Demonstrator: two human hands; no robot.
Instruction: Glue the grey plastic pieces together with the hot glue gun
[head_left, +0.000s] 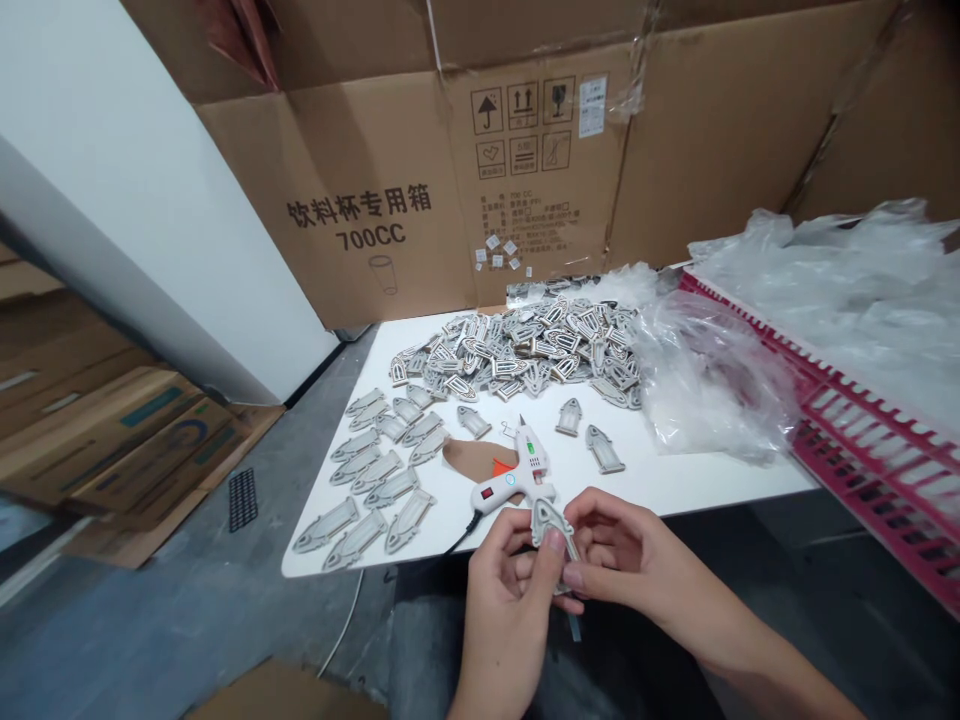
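Note:
A small grey window-shaped piece [550,522] with a pointed top is held between my two hands, above the table's front edge. My left hand [510,600] grips it with the thumb on its face. From the right, my right hand [626,550] pinches its lower side with thumb and fingers. A pale narrow strip [575,628] sticks out below the fingers; what holds it is hidden. Just beyond the hands, a white hot glue gun [534,462] lies on a brown cardboard scrap [476,460]. Two similar loose pieces [604,450] lie to the right of it.
Several like pieces [356,540] lie in rows on the white table's [450,520] left side. Behind them is a large heap [525,345]. Plastic bags [712,370] and a pink crate [862,430] stand right. Cardboard [360,150] walls the back. A cable [345,625] hangs below.

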